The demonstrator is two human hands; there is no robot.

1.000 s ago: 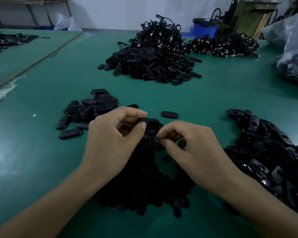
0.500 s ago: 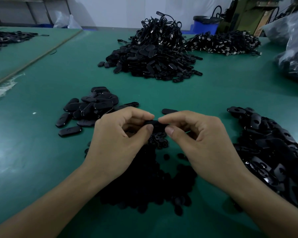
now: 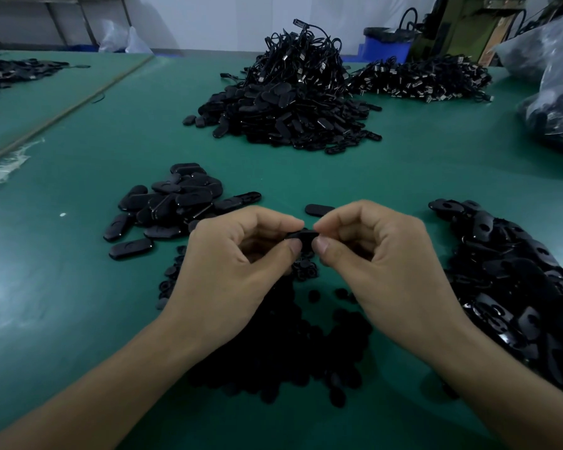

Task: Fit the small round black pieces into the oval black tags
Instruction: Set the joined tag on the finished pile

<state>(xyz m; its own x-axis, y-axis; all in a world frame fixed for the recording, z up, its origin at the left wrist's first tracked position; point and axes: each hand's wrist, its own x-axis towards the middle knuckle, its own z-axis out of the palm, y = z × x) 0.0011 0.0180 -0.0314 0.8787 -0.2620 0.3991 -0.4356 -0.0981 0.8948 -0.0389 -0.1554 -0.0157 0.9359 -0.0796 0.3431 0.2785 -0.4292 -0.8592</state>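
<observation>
Both hands meet over the green table (image 3: 78, 287). My left hand (image 3: 238, 264) and my right hand (image 3: 377, 254) pinch one oval black tag (image 3: 303, 236) from either end between thumb and fingers. Most of the tag is hidden by my fingertips, and I cannot see whether a round piece sits in it. Under my hands lies a heap of small round black pieces (image 3: 283, 345). A small pile of oval tags (image 3: 173, 203) lies to the left, and a single tag (image 3: 317, 209) rests just beyond my hands. Another pile of oval tags with holes (image 3: 517, 287) spreads at the right.
A big mound of tags with cords (image 3: 290, 105) sits at the centre back, with a bundle of cords with metal ends (image 3: 426, 81) to its right. Plastic bags (image 3: 556, 92) stand at the far right, a blue bin (image 3: 387, 43) behind. More black parts (image 3: 10, 73) lie far left.
My right hand came up from the heap of round pieces to the tag in my left hand. Both hands rose slightly and now pinch the tag together.
</observation>
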